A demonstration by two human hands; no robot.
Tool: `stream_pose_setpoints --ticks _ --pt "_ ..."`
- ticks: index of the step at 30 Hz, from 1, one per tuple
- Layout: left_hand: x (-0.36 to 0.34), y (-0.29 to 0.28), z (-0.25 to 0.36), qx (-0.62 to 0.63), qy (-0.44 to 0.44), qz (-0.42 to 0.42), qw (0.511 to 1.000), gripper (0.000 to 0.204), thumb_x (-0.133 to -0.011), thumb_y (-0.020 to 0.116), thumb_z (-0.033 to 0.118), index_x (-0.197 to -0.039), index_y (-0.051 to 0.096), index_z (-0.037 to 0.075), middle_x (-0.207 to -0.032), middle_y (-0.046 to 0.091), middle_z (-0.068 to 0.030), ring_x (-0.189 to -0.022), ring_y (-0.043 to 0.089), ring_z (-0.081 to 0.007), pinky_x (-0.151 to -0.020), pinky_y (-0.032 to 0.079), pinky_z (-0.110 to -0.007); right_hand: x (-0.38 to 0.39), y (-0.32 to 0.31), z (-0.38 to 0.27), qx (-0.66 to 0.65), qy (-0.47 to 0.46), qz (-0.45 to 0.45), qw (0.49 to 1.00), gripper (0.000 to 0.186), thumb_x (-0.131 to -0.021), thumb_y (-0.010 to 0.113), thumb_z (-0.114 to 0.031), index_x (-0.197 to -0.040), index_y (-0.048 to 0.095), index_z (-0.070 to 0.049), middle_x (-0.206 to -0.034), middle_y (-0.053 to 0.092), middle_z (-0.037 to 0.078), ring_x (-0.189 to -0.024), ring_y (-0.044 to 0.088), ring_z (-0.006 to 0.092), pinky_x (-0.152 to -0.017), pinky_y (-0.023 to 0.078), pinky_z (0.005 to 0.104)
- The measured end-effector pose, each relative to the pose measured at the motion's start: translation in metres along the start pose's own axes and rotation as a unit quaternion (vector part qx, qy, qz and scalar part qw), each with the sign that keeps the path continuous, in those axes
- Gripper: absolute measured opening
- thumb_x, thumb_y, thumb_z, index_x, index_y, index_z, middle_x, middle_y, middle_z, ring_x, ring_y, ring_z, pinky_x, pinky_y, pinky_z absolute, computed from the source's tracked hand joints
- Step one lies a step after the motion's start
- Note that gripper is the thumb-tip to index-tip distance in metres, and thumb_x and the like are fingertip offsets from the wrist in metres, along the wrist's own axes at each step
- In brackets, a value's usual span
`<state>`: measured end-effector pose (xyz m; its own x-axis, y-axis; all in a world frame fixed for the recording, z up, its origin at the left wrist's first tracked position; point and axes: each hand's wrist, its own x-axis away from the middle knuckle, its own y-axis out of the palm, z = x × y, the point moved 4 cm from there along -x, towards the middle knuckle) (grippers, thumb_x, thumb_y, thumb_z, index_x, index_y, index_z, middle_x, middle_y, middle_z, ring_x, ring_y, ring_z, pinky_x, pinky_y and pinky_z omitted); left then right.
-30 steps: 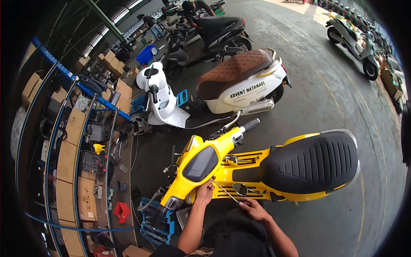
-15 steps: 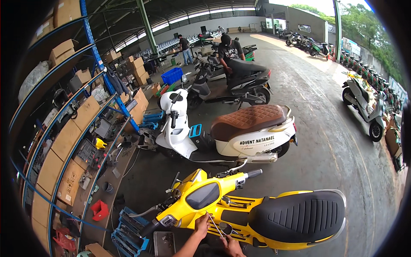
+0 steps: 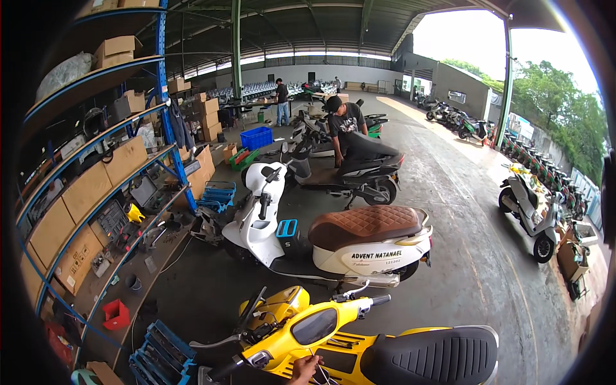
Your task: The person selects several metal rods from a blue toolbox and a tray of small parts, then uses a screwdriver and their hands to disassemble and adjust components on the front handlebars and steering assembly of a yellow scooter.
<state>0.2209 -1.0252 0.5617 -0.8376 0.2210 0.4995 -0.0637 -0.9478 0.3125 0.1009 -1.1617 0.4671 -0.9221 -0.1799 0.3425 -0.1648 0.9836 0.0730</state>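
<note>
A yellow scooter [image 3: 307, 326] with a dark display panel and black ribbed seat [image 3: 427, 353] lies across the bottom of the view. My left hand [image 3: 304, 368] is at its front, just below the yellow handlebar housing, with fingers closed round a thin metal rod [image 3: 323, 373]. The rod's upper end is against the housing. My right hand is not visible; the rod runs down out of the picture.
Across the middle stands a white scooter with a brown seat [image 3: 362, 224]. A person [image 3: 346, 125] in dark clothes bends at a black scooter [image 3: 378, 157]. Blue shelving [image 3: 176, 163] with boxes lines the left; blue toolbox [image 3: 160, 353] nearby; parked scooters [image 3: 542, 244] line the right.
The view has tilted up, so the yellow scooter and my left hand sit lower in the picture and more of the hall shows. My right hand has dropped out of view.
</note>
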Motion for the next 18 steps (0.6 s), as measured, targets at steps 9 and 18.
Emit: stream_pose_setpoints --ticks 9,18 --pt "0.002 0.007 -0.002 -0.086 0.002 -0.030 0.996 0.025 -0.097 0.058 0.025 -0.105 0.070 0.005 -0.086 0.072 0.0007 -0.067 0.054 -0.0021 -0.054 0.037 -0.018 0.016 -0.011 0.037 0.320 0.017 0.269 0.908 0.035 -0.079 0.071 -0.025 -0.103 0.065 0.000 -0.091 0.067 0.026 -0.084 0.067 0.0370 -0.071 0.050 0.0459" --pt "-0.013 0.032 -0.014 0.046 -0.049 -0.061 0.996 0.018 -0.096 0.061 0.021 -0.102 0.069 0.006 -0.082 0.068 -0.0006 -0.055 0.048 -0.0042 -0.047 0.034 -0.019 0.051 -0.041 -0.069 0.253 0.067 0.186 0.947 0.038 -0.087 0.064 -0.035 -0.093 0.069 0.002 -0.078 0.069 0.018 -0.072 0.067 0.0266 -0.063 0.050 0.0427"
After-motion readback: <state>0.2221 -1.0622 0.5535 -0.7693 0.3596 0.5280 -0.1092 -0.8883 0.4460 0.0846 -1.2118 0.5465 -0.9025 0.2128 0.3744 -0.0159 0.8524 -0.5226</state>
